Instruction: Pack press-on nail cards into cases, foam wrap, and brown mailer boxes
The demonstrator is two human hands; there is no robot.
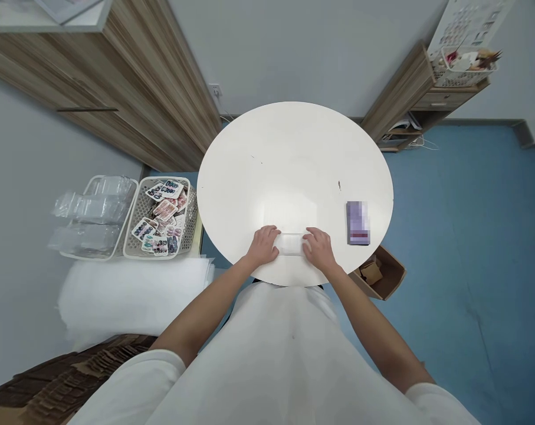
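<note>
A small white, slightly see-through rectangular bundle (291,244) lies flat near the front edge of the round white table (289,153). It looks like folded foam sheet or film; whatever may be inside is hidden. My left hand (264,244) grips its left end with curled fingers. At the opposite end, my right hand (318,248) has its thumb and fingers closed on the bundle too. Off to the right on the tabletop rests a purple box (358,223), its face blurred, apart from both hands.
Left of the table stand a white basket (134,233) of nail-set cards and another basket of clear plastic packs (101,209). Nearer me lies a stack of white foam sheets (134,295). A cardboard box (389,274) sits on the floor below the table's right edge.
</note>
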